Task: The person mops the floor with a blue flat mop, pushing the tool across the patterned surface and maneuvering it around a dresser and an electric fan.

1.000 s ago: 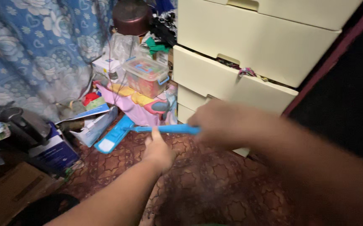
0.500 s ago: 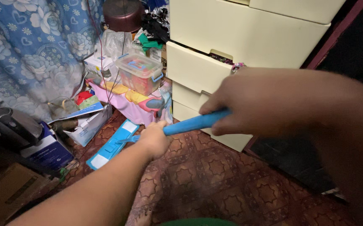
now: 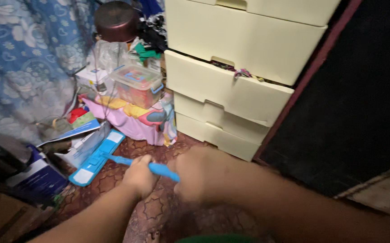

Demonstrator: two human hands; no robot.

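Both my hands grip the blue handle (image 3: pixel 161 169) of a flat mop. My left hand (image 3: pixel 139 175) holds it lower down, nearer the head. My right hand (image 3: pixel 197 173) is closed around the handle's upper part, just to the right. The blue and white mop head (image 3: pixel 97 157) lies flat on the patterned brown floor (image 3: pixel 159 207), its far end against a pink box (image 3: pixel 130 121) and some clutter at the left.
A cream plastic drawer unit (image 3: pixel 231 72) stands behind, one drawer slightly open. Left of it sit a clear lidded container (image 3: pixel 136 85), a dark pot (image 3: pixel 116 20), boxes (image 3: pixel 42 177) and a blue floral curtain (image 3: pixel 24 58). A dark panel (image 3: pixel 361 99) fills the right.
Both hands have come down and back toward me along the handle, and the mop head has slid left across the floor. The view has also shifted to the right.
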